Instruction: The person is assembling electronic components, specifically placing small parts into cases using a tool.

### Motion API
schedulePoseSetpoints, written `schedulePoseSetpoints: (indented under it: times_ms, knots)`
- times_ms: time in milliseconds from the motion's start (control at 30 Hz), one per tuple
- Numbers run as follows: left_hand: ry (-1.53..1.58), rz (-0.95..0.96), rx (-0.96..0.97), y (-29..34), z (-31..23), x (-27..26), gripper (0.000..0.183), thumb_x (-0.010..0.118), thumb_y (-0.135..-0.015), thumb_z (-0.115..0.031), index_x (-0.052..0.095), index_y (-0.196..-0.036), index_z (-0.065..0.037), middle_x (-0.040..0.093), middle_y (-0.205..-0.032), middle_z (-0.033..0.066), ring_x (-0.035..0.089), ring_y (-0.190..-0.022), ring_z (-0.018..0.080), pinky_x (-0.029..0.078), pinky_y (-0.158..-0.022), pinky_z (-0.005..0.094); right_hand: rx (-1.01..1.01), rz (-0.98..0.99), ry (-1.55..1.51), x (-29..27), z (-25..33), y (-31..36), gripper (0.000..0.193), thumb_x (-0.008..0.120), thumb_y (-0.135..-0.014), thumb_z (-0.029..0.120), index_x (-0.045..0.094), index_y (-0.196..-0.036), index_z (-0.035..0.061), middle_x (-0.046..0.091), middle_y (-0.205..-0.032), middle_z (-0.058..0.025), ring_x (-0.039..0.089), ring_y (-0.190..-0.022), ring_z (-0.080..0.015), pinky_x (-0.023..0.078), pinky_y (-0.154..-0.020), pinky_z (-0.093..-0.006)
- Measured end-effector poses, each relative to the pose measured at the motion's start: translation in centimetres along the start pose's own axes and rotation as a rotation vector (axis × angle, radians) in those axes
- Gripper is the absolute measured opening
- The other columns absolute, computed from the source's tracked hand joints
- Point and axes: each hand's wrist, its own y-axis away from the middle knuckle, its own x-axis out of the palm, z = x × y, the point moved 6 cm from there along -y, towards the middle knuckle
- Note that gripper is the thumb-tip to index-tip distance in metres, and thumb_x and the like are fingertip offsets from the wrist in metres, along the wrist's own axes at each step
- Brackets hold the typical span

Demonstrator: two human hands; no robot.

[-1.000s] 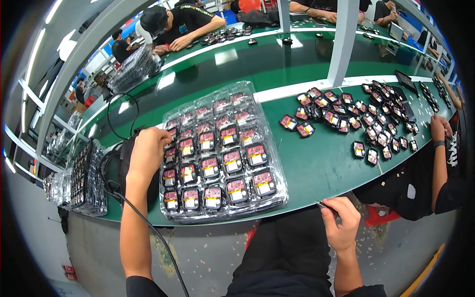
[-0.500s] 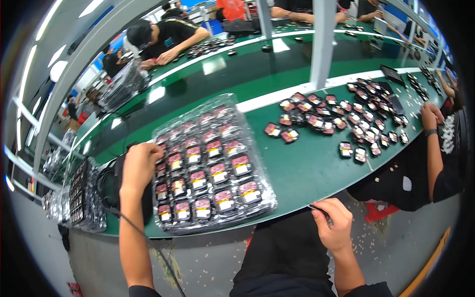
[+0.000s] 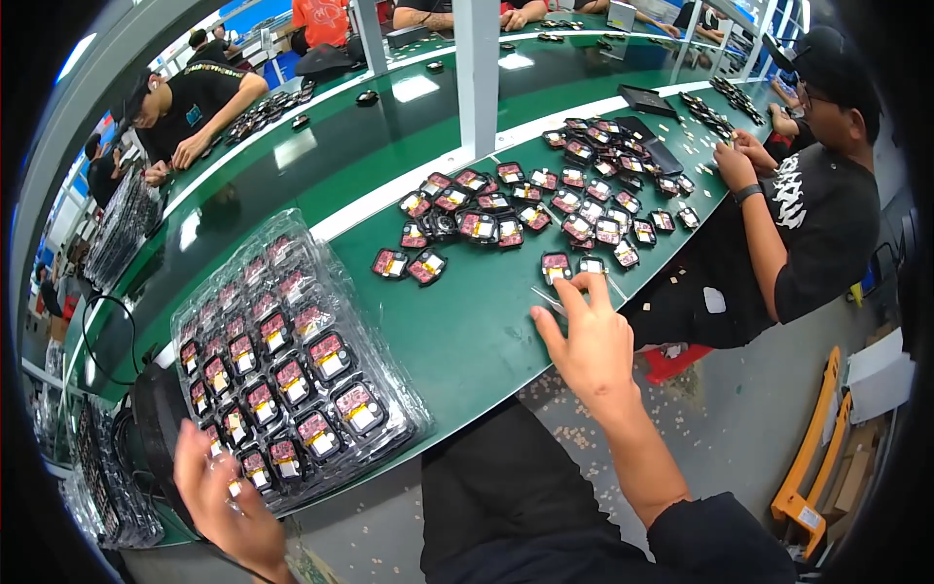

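Note:
My right hand [image 3: 593, 346] reaches over the green table with a pair of thin silver tweezers [image 3: 548, 299] held by the thumb. Its fingertips are at two small black device housings [image 3: 556, 266] with rounded corners, red insides and pale patches; whether they touch is hard to tell. My left hand [image 3: 229, 501], slightly blurred, hovers open with fingers apart over the near left corner of the clear plastic tray [image 3: 404, 404]. Rows of similar housings [image 3: 317, 434] fill the tray's pockets. I see nothing in the left hand.
A large heap of housings [image 3: 477, 226] spreads across the green table [image 3: 467, 350]. A grey post [image 3: 479, 78] rises behind it. Beside the tray lie a black bag-like object [image 3: 161, 438] and stacked trays [image 3: 107, 477]. A co-worker [image 3: 827, 195] sits at right; others work across the table.
The view has swung right. My right hand has moved forward from the table edge to the nearest loose housings. My left hand has left the tray's left side and come back nearer to me.

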Motion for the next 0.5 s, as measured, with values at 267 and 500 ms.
schedulePoseSetpoints:
  times_ms: [267, 500]
  knots:
    - [0.801, 0.082, 0.169, 5.7, -13.8, 4.4, 0.02, 0.082, -0.078, -0.005, 0.077, -0.098, -0.008, 0.069, -0.107, 0.0139, 0.07, -0.1, 0.0363, 0.062, -0.083, 0.0501, -0.042, 0.059, -0.021, 0.9, 1.6, 0.7, 0.024, 0.078, -0.09, 0.021, 0.066, -0.105, 0.0063, 0.065, -0.123, -0.0131, 0.072, -0.072, -0.0394, 0.058, -0.066, -0.0506]
    - [0.786, -0.031, -0.031, 5.0, -14.8, 7.6, 0.026, 0.079, -0.08, 0.01, 0.075, -0.102, -0.004, 0.068, -0.112, 0.0171, 0.07, -0.109, 0.0385, 0.06, -0.092, 0.0487, -0.053, 0.217, -0.409, -0.1, 4.3, 1.3, 0.018, 0.081, -0.085, 0.013, 0.066, -0.089, 0.0028, 0.071, -0.111, -0.0123, 0.071, -0.072, -0.0276, 0.055, -0.063, -0.0416]
